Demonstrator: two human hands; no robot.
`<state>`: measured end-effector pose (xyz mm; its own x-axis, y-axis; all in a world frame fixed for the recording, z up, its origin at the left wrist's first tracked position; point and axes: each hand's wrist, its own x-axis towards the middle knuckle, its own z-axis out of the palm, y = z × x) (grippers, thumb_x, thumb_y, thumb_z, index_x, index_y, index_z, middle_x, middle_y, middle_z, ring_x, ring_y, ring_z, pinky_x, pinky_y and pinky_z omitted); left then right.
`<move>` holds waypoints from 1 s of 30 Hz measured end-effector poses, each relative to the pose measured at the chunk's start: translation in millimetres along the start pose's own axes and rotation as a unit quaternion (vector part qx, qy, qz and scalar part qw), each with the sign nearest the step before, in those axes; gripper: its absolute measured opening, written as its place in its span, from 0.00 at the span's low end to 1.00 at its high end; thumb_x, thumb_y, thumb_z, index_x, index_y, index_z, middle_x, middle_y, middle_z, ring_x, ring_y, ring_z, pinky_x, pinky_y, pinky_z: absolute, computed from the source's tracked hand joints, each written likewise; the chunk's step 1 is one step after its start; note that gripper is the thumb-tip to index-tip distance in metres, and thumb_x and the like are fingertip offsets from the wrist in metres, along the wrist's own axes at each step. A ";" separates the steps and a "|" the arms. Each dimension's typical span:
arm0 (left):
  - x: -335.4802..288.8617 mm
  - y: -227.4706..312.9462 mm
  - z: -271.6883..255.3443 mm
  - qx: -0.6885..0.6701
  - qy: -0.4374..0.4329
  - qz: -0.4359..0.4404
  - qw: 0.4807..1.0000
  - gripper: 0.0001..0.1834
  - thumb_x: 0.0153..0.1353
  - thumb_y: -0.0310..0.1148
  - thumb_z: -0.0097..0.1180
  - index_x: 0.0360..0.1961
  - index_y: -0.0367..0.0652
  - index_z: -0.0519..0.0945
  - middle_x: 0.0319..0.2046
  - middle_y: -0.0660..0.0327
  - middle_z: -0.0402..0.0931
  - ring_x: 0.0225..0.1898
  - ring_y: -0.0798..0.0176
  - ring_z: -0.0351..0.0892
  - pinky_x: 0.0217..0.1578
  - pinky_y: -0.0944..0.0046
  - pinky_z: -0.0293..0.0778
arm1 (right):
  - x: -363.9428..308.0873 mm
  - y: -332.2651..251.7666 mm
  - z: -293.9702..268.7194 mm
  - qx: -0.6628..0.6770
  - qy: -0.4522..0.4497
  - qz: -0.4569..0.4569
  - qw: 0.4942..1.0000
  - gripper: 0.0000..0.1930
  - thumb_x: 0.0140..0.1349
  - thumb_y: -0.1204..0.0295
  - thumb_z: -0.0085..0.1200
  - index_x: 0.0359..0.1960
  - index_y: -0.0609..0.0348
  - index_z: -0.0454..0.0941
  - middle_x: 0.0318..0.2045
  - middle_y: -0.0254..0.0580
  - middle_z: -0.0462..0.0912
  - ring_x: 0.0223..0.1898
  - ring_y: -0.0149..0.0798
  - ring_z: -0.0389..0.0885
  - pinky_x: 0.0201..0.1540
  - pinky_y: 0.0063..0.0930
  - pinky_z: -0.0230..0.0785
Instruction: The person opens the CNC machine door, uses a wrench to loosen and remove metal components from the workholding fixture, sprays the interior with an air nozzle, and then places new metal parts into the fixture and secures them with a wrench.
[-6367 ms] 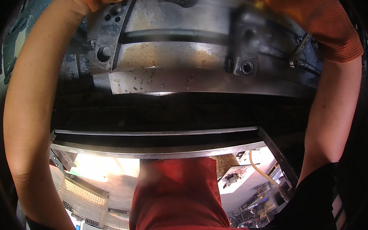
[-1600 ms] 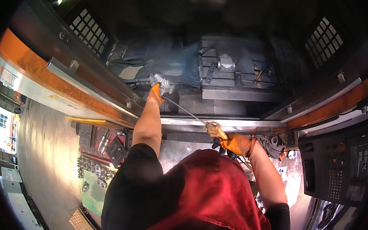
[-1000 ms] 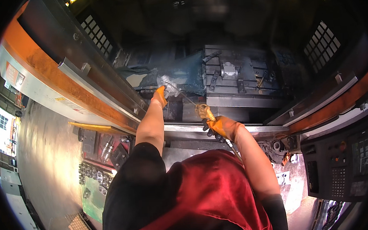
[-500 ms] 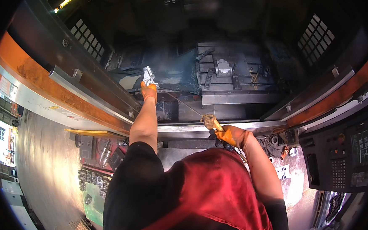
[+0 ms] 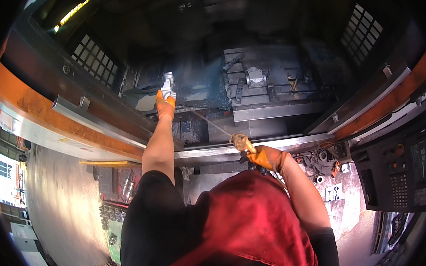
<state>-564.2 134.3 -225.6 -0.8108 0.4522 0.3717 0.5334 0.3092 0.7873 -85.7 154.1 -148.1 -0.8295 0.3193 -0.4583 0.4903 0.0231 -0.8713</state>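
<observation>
Shifted left: silvery metal part (image 5: 168, 82), unplaced, gripped by orange-gloved left hand (image 5: 165, 106); orange-gloved right hand (image 5: 266, 157) grips tan rod-nosed tool (image 5: 240, 142).

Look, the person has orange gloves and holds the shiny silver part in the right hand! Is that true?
Almost, but not the right hand: the head view shows the shiny silver part in the left hand; the gloves are orange.

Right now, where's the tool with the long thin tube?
The tool is slightly right of the head view's centre, in your right hand, just beyond the red apron.
</observation>
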 end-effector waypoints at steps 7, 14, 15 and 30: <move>16.7 -37.7 2.4 -0.375 -0.064 -0.385 0.841 0.25 0.61 0.35 0.54 0.60 0.48 0.69 0.52 0.60 0.74 0.47 0.55 0.75 0.47 0.50 0.70 | 16.7 -6.9 -1.0 -0.026 0.084 -0.069 0.994 0.19 0.66 0.55 0.49 0.40 0.59 0.82 0.26 0.41 0.83 0.24 0.33 0.77 0.28 0.32 0.69; -29.1 -34.5 1.8 -0.482 -0.060 -0.469 0.738 0.17 0.61 0.40 0.56 0.50 0.50 0.75 0.52 0.61 0.75 0.52 0.54 0.75 0.49 0.46 0.71 | 1.0 -28.2 -26.0 -0.068 0.062 0.145 0.985 0.16 0.68 0.60 0.52 0.44 0.60 0.82 0.30 0.34 0.83 0.30 0.27 0.74 0.34 0.28 0.69; -31.2 -28.8 8.8 -0.501 -0.064 -0.472 0.723 0.16 0.61 0.40 0.56 0.49 0.50 0.76 0.50 0.61 0.75 0.51 0.54 0.75 0.47 0.48 0.73 | 7.2 17.3 -29.7 -0.070 0.063 0.130 0.987 0.15 0.68 0.62 0.51 0.44 0.60 0.82 0.30 0.34 0.83 0.30 0.27 0.73 0.35 0.28 0.69; -61.2 6.0 16.3 -0.576 -0.112 -0.455 0.670 0.08 0.56 0.39 0.59 0.37 0.53 0.77 0.32 0.67 0.78 0.34 0.63 0.76 0.35 0.59 0.71 | -29.2 16.2 -18.1 -0.079 0.078 0.068 0.991 0.22 0.67 0.55 0.47 0.40 0.66 0.80 0.25 0.51 0.82 0.28 0.40 0.77 0.36 0.35 0.69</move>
<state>-507.4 122.0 -251.7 -0.5482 0.6687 -0.5023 -0.8018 -0.2494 0.5431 -48.7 162.3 -145.6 -0.7073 0.4726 -0.5257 0.6406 0.1142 -0.7593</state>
